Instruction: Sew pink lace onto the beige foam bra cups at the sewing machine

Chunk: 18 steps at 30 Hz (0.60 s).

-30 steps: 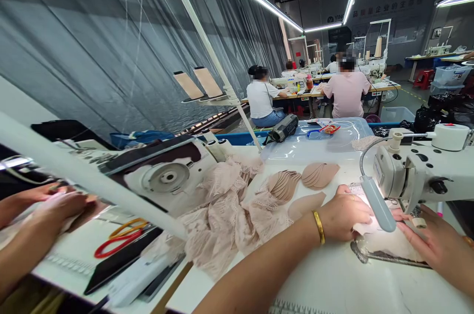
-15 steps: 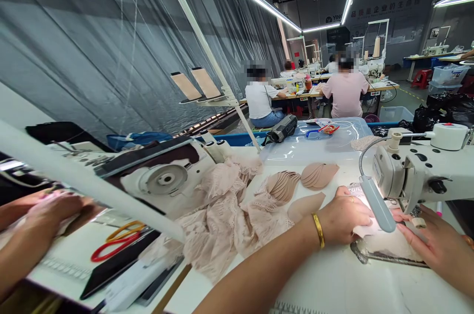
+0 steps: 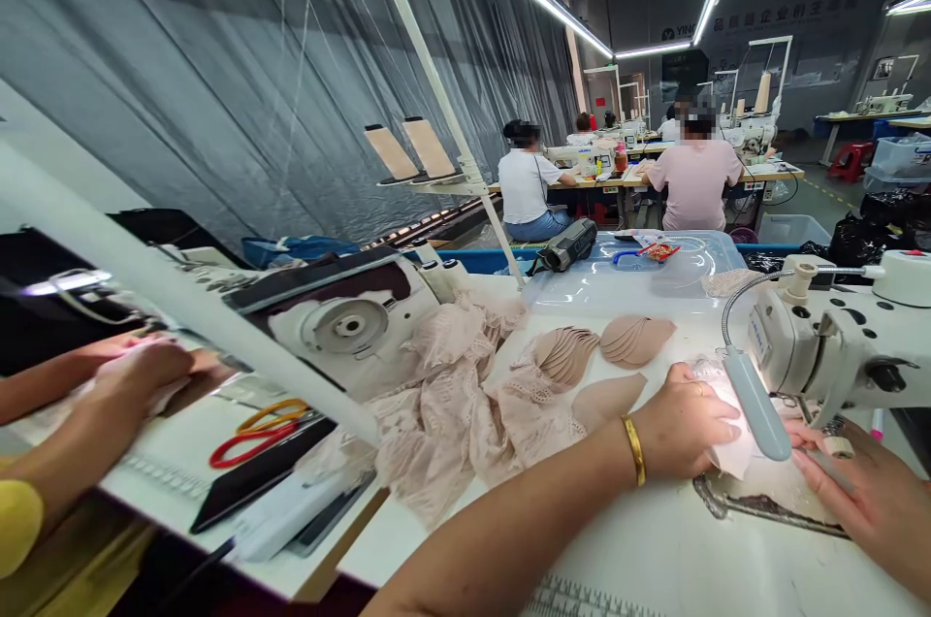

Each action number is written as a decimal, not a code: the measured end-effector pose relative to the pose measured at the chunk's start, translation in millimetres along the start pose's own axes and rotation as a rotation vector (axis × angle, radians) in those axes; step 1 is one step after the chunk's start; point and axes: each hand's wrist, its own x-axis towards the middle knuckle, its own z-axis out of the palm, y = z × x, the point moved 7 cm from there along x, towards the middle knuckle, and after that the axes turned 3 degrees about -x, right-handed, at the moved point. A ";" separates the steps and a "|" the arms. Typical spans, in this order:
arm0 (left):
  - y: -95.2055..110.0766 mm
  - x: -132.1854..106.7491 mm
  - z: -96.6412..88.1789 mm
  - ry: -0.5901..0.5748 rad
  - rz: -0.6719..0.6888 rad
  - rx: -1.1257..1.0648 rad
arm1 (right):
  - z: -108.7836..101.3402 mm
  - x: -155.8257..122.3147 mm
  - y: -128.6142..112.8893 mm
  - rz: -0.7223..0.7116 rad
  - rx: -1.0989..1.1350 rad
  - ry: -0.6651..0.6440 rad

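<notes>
My left hand (image 3: 688, 428), with a gold bangle at the wrist, is closed on a pale pink fabric piece (image 3: 731, 457). The piece lies left of the needle area of a white sewing machine (image 3: 789, 336). A grey lamp head (image 3: 756, 404) on a bendy neck hides part of the fabric and the needle. Across from it, my right hand (image 3: 858, 476) rests by the presser area, thumb and fingers close together. Something greyish shows between them, too unclear to name. Left of my left hand lie beige cup-shaped pieces (image 3: 636, 341) and crumpled lace fabric (image 3: 451, 404).
Another person's hands (image 3: 145, 374) work at the left table. Near them are red- and yellow-handled scissors (image 3: 254, 442) and a second machine (image 3: 349, 326). A thread stand (image 3: 436, 83) rises between. Behind sits a clear plastic lid (image 3: 626, 273); farther back, people (image 3: 690, 176) sit sewing.
The view has turned slightly left, so everything shifts right. My left hand has drawn the fabric piece a little left of the needle area. My right hand stays near the machine.
</notes>
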 end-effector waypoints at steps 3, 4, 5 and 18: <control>4.2 -1.0 -0.9 0.017 0.018 0.024 | 2.4 -0.4 -2.4 -0.045 0.000 -0.038; 6.1 -1.7 -1.7 0.022 0.027 0.031 | 2.9 -0.7 -2.7 -0.048 0.002 -0.053; 8.0 -2.6 -2.6 0.027 0.035 0.036 | 3.8 -1.1 -3.1 -0.048 0.009 -0.076; 29.5 -9.3 -8.8 0.090 0.097 0.025 | 12.8 0.7 -23.5 -0.074 0.187 -0.415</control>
